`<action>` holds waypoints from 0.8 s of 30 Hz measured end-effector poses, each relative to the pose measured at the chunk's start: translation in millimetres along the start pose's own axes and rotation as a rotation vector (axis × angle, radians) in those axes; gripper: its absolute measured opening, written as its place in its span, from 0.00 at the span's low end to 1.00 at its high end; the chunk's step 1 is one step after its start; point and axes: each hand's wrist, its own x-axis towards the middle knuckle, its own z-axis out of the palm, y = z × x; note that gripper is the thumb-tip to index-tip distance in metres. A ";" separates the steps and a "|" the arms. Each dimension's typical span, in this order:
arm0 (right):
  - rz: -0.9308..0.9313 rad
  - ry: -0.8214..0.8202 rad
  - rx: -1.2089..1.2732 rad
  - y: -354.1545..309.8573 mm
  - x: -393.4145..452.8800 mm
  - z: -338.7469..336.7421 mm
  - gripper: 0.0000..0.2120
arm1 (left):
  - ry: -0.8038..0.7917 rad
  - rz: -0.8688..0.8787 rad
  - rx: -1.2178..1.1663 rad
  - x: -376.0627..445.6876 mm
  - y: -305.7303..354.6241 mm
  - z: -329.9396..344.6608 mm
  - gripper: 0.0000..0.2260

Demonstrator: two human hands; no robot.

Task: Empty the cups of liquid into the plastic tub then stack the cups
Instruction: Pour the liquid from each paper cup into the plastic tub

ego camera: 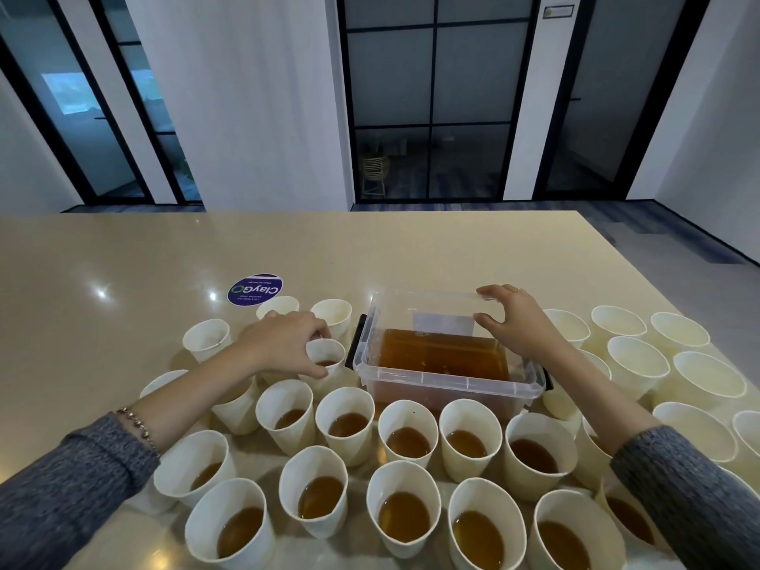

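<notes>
Clear plastic tub point(448, 380) half full of amber liquid, white paper cups point(407, 434) around it (near ones filled)

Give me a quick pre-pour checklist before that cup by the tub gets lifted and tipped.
1. Left hand has a grip on the small cup: ok, fingers and thumb curl round its rim.
2. Cup holds liquid: ok, brown liquid shows inside.
3. Right hand steadies the plastic tub: ok, fingers rest on the far right rim.
4. Tub has room: ok, liquid sits well below the rim.
5. Lift path past the neighbouring full cups: cannot tell, they crowd close.
6. Empty cups stacked on the right: not ok, they stand singly.
</notes>
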 end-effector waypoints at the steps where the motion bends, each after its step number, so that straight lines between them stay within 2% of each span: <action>1: 0.001 0.000 0.002 0.1 0.2 0.1 0.22 | 0.017 0.003 -0.008 -1.2 0.2 -1.2 0.24; 12: -0.012 0.002 0.003 2.6 1.2 0.1 0.21 | 0.161 0.016 0.008 -9.7 -4.2 -20.2 0.24; 24: -0.011 0.004 -0.002 3.6 2.5 1.7 0.22 | -0.045 0.029 0.094 7.5 -7.8 9.4 0.31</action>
